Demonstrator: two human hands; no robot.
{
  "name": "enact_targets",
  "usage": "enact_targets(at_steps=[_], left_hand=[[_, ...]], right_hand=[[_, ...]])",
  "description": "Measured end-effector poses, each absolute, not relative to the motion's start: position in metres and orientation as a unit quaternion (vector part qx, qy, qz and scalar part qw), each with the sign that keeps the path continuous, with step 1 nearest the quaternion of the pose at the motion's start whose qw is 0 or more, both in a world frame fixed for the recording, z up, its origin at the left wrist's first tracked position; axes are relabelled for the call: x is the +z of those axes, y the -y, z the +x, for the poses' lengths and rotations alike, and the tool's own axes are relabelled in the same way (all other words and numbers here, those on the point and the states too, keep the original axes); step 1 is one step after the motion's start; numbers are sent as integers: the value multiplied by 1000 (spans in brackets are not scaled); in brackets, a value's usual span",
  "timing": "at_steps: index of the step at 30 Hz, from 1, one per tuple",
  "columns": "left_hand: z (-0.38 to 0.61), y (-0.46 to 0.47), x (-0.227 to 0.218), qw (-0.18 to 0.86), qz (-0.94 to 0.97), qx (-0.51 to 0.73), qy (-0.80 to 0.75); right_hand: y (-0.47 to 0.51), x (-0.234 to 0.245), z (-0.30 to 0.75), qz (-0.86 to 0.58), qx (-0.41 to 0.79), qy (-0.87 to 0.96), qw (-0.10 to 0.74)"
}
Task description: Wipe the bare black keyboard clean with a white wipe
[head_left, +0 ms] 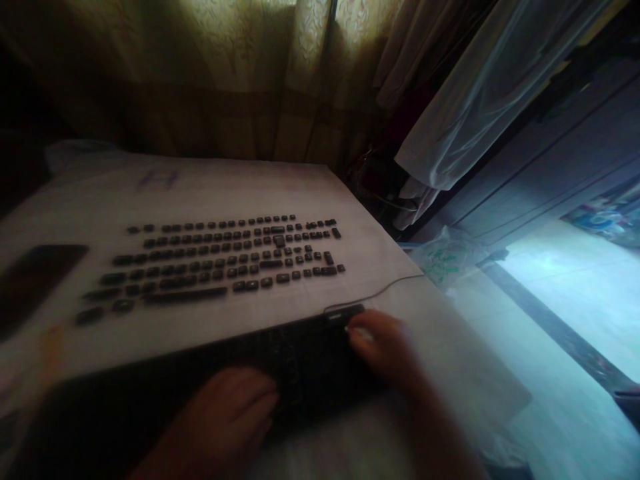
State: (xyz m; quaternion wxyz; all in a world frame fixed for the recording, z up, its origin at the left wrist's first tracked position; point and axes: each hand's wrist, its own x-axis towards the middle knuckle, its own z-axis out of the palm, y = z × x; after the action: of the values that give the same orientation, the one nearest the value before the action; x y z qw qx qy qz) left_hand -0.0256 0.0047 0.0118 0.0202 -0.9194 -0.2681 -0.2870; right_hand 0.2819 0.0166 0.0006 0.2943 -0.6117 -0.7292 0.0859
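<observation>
**Black keys on pale cloth**

The loose keycaps (220, 260) are black, laid in rows on a white cloth (365, 253) over the desk. The keyboard frame (300, 360) is black too. A dark, glossy phone (35, 280) lies at the far left. The curtain (225, 73) is yellowish beige with a faint leafy pattern. A clear plastic bag (445, 260) carries green print.

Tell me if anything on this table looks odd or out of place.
The keycaps are off the keyboard: they lie loose in rows on the white cloth, laid out like a key layout. The dark keyboard sits nearer, under both hands, left hand and right hand. The picture is too blurred to show damage.
</observation>
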Motion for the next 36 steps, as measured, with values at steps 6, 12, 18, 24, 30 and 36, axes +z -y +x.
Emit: enact_targets(at_steps=[6, 12, 18, 24, 30, 36], left_hand=[[-24, -1, 15, -8, -914, -288, 286], [-22, -1, 17, 0, -913, -298, 279], [-22, 2, 14, -18, -913, -291, 285], [-22, 2, 16, -17, -914, -290, 283], [-20, -2, 20, -2, -917, -290, 275], [-22, -4, 18, 44, -918, -293, 262]], right_hand=[[-17, -5, 283, -604, 69, 734, 303], [-17, -5, 281, -614, 56, 731, 294], [-17, -5, 281, -613, 70, 725, 307], [-19, -5, 280, -628, 71, 716, 296], [-19, -2, 280, -632, 95, 715, 284], [-19, 2, 279, -643, 136, 687, 312]])
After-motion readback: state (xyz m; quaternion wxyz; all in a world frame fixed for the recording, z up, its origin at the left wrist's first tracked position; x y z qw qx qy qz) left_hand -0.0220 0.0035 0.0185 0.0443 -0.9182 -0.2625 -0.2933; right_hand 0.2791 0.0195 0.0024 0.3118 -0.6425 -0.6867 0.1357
